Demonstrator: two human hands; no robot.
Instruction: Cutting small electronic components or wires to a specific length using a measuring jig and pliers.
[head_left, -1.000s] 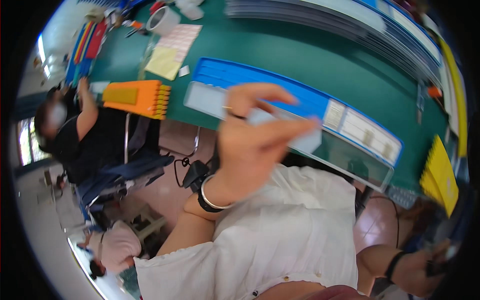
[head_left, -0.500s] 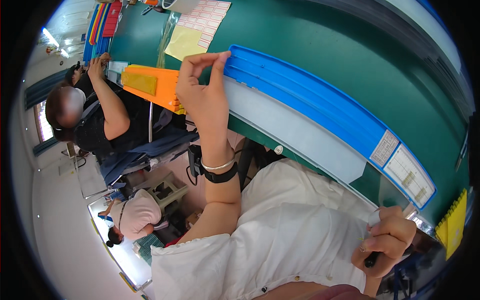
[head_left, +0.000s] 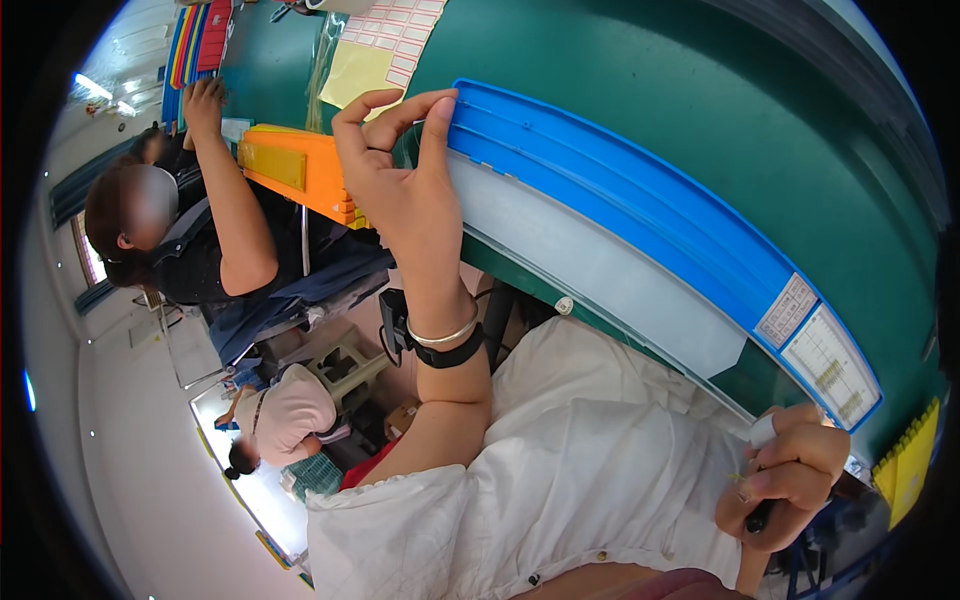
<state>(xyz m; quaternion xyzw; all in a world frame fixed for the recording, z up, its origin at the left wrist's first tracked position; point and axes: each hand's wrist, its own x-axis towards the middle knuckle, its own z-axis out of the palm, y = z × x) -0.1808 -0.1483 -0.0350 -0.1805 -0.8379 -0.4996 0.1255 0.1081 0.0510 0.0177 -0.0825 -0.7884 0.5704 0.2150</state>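
Observation:
A long, ridged blue plastic panel lies slantwise along the near edge of the table, with a white printed label at its right end. My left hand pinches the panel's far left corner between thumb and forefinger, the other fingers loosely bent. Along the panel's near side runs a translucent whitish sheet. Close to my body, below the labelled end, my right hand is curled round a black rod-like thing, mostly hidden in the fist. A white wrap covers one finger.
A green table carries a yellow sheet and white stickers with red borders. Orange plastic panels stick out at the left, beside a seated co-worker. Yellow toothed pieces stand at the right edge.
The view has shifted slightly. My left hand keeps its pinch on the panel's corner, its other fingers a little straighter. The co-worker's hand has risen toward the coloured stack.

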